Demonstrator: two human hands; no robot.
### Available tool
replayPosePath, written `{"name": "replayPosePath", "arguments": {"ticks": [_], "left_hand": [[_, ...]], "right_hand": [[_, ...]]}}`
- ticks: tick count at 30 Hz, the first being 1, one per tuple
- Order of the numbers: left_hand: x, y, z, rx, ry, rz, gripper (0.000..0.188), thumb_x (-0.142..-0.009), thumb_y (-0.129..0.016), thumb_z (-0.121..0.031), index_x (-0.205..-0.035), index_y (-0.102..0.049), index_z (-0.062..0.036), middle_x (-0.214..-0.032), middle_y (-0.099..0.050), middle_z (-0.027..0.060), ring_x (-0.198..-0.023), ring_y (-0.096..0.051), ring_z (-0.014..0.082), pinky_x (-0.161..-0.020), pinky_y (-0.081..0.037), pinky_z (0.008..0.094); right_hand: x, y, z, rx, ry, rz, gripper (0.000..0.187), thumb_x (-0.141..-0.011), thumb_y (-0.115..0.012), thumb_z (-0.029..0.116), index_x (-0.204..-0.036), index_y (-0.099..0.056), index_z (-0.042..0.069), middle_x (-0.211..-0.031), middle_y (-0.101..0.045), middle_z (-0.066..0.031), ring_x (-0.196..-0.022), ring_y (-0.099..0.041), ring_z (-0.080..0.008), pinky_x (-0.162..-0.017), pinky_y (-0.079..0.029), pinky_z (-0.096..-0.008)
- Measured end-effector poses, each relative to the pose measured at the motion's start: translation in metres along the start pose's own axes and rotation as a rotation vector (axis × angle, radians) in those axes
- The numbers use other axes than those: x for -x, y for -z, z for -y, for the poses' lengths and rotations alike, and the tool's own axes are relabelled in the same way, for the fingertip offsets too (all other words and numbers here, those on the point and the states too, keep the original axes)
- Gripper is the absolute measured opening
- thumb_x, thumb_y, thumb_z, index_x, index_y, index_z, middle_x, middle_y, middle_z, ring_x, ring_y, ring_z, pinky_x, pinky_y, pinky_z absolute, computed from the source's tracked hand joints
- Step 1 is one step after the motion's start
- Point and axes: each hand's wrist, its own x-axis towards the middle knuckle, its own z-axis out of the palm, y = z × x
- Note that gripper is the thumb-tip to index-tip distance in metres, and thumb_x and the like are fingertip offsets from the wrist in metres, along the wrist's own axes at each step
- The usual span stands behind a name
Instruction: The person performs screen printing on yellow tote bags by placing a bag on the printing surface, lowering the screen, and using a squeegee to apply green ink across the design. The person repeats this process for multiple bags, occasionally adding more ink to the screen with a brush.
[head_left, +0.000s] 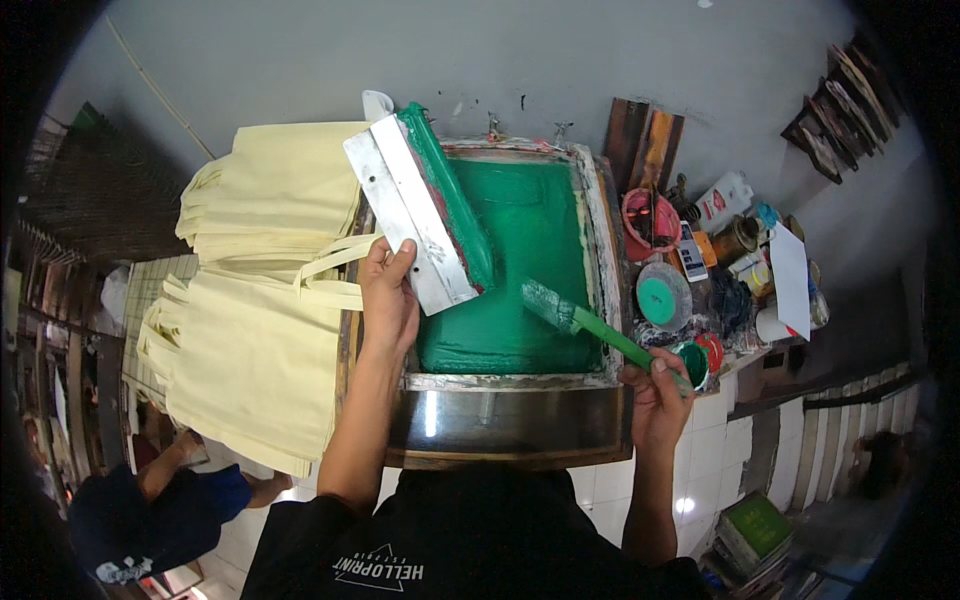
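Observation:
My left hand [390, 305] grips a screen-printing squeegee [408, 210] by its pale metal holder, thumb on top. Thick green ink coats the squeegee's blade edge, which slants over the left part of a printing screen [606, 250]. Wet green ink [520, 215] covers the mesh inside that frame. In my right hand [660, 400] is a green-handled spatula [618, 345], fingers closed round its handle end. Its flat, ink-smeared blade points up and left, over the lower right of the mesh. Whether the blade touches the mesh I cannot tell.
Stacked cream tote bags [250, 365] lie left of the screen. To its right stand an ink cup [692, 360], a bowl of green ink [662, 300], a pink basket [650, 222] and a white jug [722, 202]. Another person [150, 525] sits at lower left.

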Motion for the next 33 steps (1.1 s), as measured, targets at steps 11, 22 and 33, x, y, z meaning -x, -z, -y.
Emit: {"name": "replayPosePath", "arguments": {"ticks": [11, 22, 33], "left_hand": [[0.014, -0.025, 0.008, -0.002, -0.013, 0.007, 0.024, -0.099, -0.063, -0.004, -0.121, -0.053, -0.0008, -0.11, -0.07, 0.0098, -0.104, -0.066, 0.0161, -0.1, -0.05, 0.0337], [0.053, -0.035, 0.014, -0.171, -0.031, 0.063, 0.028, -0.097, -0.065, -0.003, -0.123, -0.056, -0.0023, -0.112, -0.071, 0.0075, -0.098, -0.066, 0.0142, -0.09, -0.051, 0.0307], [0.067, -0.035, 0.016, -0.534, -0.144, 0.069, 0.011, -0.097, -0.069, -0.008, -0.098, -0.059, -0.0041, -0.088, -0.059, -0.0029, -0.079, -0.048, 0.0038, -0.072, -0.039, 0.0221]], "right_hand": [[0.032, -0.022, -0.042, -0.125, 0.036, -0.134, 0.019, -0.102, -0.057, 0.009, -0.116, -0.057, -0.005, -0.099, -0.07, -0.0203, -0.088, -0.073, -0.0288, -0.083, -0.062, -0.0418], [0.03, -0.053, -0.058, -0.197, 0.065, -0.182, 0.02, -0.102, -0.057, 0.008, -0.118, -0.057, -0.004, -0.096, -0.071, -0.0215, -0.088, -0.074, -0.0308, -0.083, -0.062, -0.042], [0.016, -0.08, -0.051, -0.333, 0.093, -0.056, 0.021, -0.103, -0.057, 0.009, -0.12, -0.058, -0.004, -0.097, -0.071, -0.0206, -0.089, -0.074, -0.0302, -0.085, -0.062, -0.0421]]}}
